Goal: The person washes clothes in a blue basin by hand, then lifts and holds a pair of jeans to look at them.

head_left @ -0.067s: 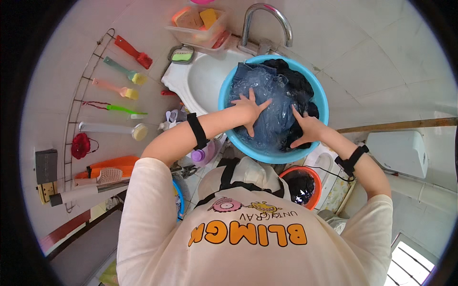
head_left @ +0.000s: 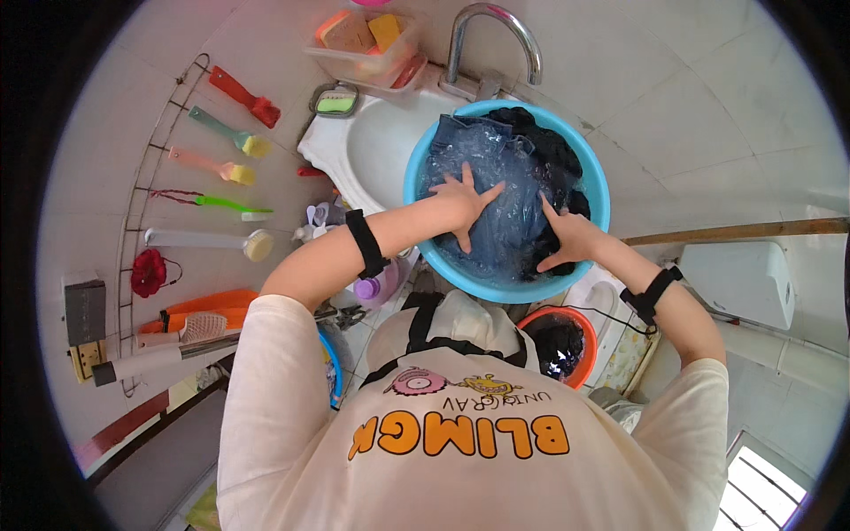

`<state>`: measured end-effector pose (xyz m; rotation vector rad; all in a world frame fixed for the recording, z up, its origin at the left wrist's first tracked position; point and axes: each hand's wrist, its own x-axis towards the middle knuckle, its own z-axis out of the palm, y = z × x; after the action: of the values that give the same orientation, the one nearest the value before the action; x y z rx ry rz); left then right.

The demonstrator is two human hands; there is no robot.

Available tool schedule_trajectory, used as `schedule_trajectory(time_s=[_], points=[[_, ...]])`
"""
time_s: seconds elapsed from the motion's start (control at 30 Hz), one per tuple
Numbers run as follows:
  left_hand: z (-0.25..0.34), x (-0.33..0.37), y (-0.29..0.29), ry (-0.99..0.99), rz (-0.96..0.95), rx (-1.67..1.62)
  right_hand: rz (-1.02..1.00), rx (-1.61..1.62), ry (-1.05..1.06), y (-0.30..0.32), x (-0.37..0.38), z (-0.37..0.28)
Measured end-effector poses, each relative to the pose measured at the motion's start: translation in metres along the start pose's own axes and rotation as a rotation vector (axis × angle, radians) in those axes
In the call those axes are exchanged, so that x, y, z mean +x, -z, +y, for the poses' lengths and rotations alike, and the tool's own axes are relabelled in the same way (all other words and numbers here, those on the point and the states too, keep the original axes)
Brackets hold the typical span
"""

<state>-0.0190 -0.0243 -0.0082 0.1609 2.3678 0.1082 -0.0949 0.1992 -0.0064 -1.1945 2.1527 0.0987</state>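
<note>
A round light-blue basin (head_left: 598, 186) rests on the white sink (head_left: 332, 150), tilted over its right part. Wet blue denim (head_left: 509, 217) lies in the water inside it, with black cloth (head_left: 556, 150) along the far and right side. My left hand (head_left: 462, 203) is spread over the denim at the left of the basin, fingers apart, touching the wet surface. On the right, my right hand (head_left: 571, 237) reaches over the near right rim with fingers apart, against the edge of the dark cloth. Neither hand grips anything that I can see.
A chrome faucet (head_left: 496, 13) arches behind the basin. Left of it stand a clear box of sponges (head_left: 367, 57) and a soap dish (head_left: 336, 102). Several brushes hang on a wall rack (head_left: 133, 212). Below are an orange-red basin (head_left: 591, 341) with dark contents and a purple-capped bottle (head_left: 367, 288).
Both hands stay in nearly the same place over the cloth. The water and foam on the denim have shifted slightly.
</note>
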Motion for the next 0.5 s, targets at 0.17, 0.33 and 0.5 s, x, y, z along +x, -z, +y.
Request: schedule_trajectory(time_s=[0.17, 0.33, 0.5], points=[[-0.006, 0.012, -0.005, -0.091, 0.059, 0.000, 0.000, -0.008, 0.103, -0.020, 0.020, 0.013], [0.017, 0.034, -0.011, 0.156, 0.012, -0.008, -0.148, -0.185, 0.076, -0.028, 0.037, 0.009], [0.025, 0.069, -0.045, 0.298, 0.155, -0.090, -0.087, -0.356, 0.057, -0.049, 0.049, 0.015]])
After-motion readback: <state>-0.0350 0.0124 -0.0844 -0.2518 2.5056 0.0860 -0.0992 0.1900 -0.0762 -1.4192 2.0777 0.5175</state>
